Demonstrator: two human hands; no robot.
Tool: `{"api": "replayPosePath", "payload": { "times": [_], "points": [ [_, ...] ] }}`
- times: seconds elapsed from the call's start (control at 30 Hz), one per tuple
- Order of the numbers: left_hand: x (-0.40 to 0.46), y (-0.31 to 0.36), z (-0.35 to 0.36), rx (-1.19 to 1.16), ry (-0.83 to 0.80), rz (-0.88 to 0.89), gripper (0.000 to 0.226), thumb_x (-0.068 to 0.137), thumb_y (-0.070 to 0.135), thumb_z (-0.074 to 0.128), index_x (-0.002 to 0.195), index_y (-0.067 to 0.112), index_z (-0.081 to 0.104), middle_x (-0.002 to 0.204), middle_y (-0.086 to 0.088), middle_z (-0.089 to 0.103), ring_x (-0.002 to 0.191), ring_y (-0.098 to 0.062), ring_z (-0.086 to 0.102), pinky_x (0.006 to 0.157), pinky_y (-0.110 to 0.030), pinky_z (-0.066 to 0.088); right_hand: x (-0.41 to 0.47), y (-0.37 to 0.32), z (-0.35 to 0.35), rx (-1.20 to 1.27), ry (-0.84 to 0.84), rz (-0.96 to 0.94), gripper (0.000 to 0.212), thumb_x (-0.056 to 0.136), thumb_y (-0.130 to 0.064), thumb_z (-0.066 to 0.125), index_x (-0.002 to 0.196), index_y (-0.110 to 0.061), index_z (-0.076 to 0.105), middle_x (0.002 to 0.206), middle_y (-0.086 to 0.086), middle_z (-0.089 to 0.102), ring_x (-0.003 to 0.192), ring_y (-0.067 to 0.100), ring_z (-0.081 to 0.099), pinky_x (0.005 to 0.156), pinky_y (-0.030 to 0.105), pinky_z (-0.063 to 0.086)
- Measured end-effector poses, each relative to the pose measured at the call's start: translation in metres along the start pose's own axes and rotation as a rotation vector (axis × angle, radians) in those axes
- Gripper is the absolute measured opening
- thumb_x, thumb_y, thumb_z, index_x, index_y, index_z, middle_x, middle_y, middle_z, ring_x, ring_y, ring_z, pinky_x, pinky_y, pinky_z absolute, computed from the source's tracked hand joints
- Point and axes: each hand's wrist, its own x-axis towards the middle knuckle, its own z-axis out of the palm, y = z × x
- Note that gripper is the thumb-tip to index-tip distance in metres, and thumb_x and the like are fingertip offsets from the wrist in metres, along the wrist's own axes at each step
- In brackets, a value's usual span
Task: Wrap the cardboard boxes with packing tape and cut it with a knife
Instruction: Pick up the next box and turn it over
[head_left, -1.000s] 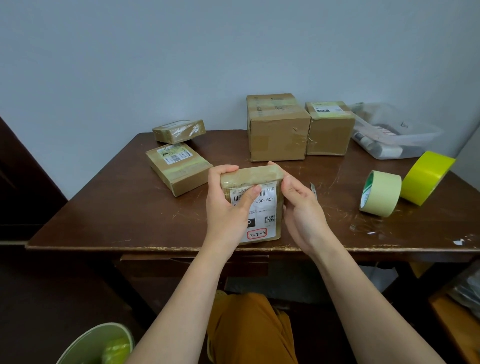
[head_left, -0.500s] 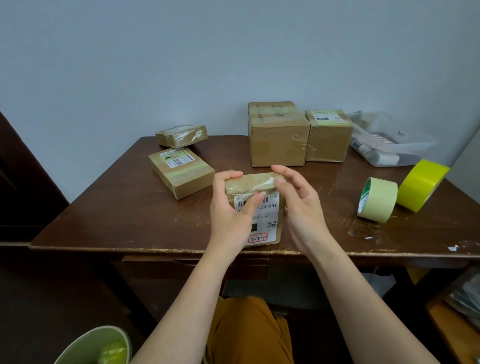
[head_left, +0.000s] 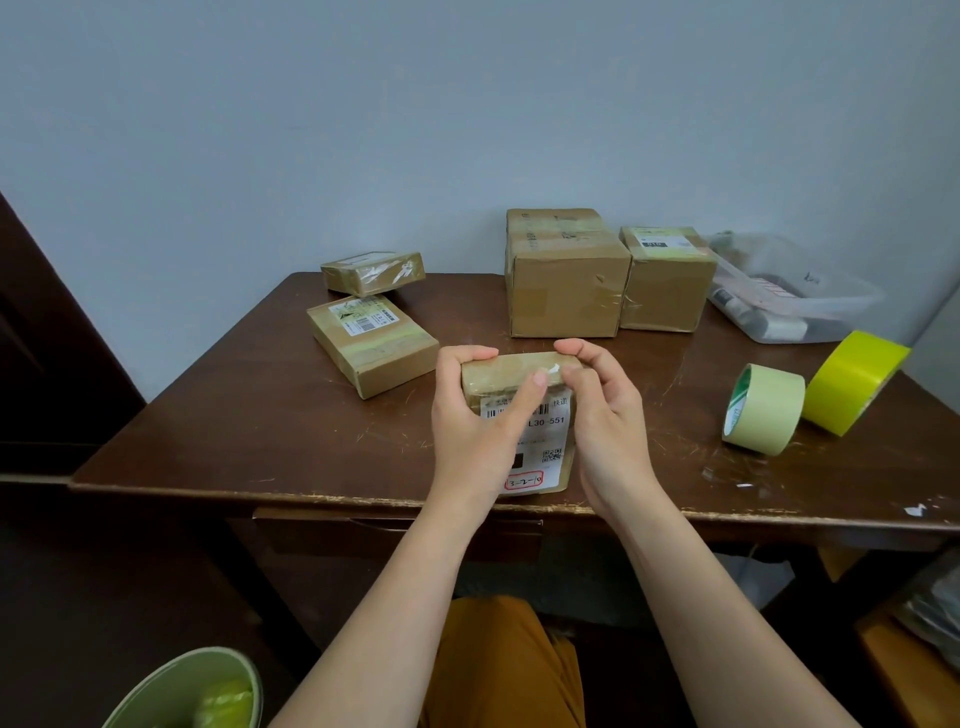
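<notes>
A small cardboard box (head_left: 540, 441) with a white shipping label stands on its edge near the table's front. My left hand (head_left: 478, 421) grips its left side, fingers curled over the top and thumb across the label. My right hand (head_left: 602, 410) holds the right side, with fingers and thumb pinching at the taped top edge. A pale green tape roll (head_left: 763, 410) and a bright yellow tape roll (head_left: 854, 382) stand on edge to the right. No knife is visible; my right hand covers the spot behind the box.
Two flat boxes (head_left: 371, 343) (head_left: 373, 273) lie at the back left. A large box (head_left: 566, 275) and a medium box (head_left: 667, 280) stand at the back centre. A clear plastic bin (head_left: 795, 296) sits at the back right. A green waste bin (head_left: 192, 691) is on the floor, lower left.
My right hand has slid from the box's right side up onto its top edge, where thumb and fingers now pinch. The left hand keeps its grip. The knife seen earlier is now hidden.
</notes>
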Motion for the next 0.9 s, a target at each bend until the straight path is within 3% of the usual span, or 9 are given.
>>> {"api": "replayPosePath", "payload": {
  "times": [0.23,0.4,0.6,0.7,0.9],
  "points": [
    [0.003,0.004,0.005,-0.045,0.050,-0.073,0.031,0.077,0.015,0.077,0.096,0.024,0.054,0.076,0.029,0.062,0.072,0.012,0.059,0.053,-0.005,0.042,-0.001,0.000,0.001,0.006,0.037,0.002,0.023,0.079,-0.028,0.052,0.096,-0.031,0.067,0.087,-0.012,0.069,0.088,0.011,0.063,0.080,0.036,0.051],
    [0.002,0.007,0.005,-0.063,0.040,-0.080,0.030,0.078,0.016,0.075,0.097,0.023,0.054,0.076,0.027,0.063,0.071,0.010,0.060,0.053,-0.007,0.043,-0.001,-0.003,0.002,0.030,0.008,0.046,0.020,0.079,-0.030,0.052,0.086,-0.040,0.068,0.089,-0.007,0.068,0.089,0.016,0.062,0.081,0.038,0.049],
    [0.000,0.009,0.004,-0.057,0.018,-0.081,0.029,0.079,0.021,0.075,0.097,0.027,0.053,0.080,0.027,0.064,0.074,0.009,0.061,0.055,-0.007,0.044,-0.001,-0.002,0.003,-0.030,0.012,0.038,0.017,0.079,-0.029,0.064,0.090,-0.042,0.063,0.089,-0.005,0.071,0.089,0.022,0.067,0.084,0.044,0.055],
    [0.001,0.009,0.004,-0.069,0.020,-0.092,0.027,0.083,0.014,0.073,0.099,0.023,0.053,0.079,0.018,0.065,0.070,0.008,0.061,0.054,-0.008,0.044,0.000,-0.002,0.009,-0.048,0.062,0.040,0.019,0.079,-0.028,0.058,0.084,-0.046,0.061,0.091,-0.003,0.067,0.090,0.023,0.064,0.081,0.048,0.053],
    [0.001,0.011,-0.001,-0.086,-0.011,-0.122,0.016,0.091,0.017,0.064,0.098,0.026,0.053,0.087,0.005,0.064,0.075,0.000,0.063,0.058,-0.013,0.047,0.000,-0.002,0.014,-0.042,0.078,0.046,0.021,0.077,-0.029,0.054,0.079,-0.049,0.060,0.089,-0.003,0.063,0.085,0.018,0.061,0.074,0.041,0.049]
  ]
}}
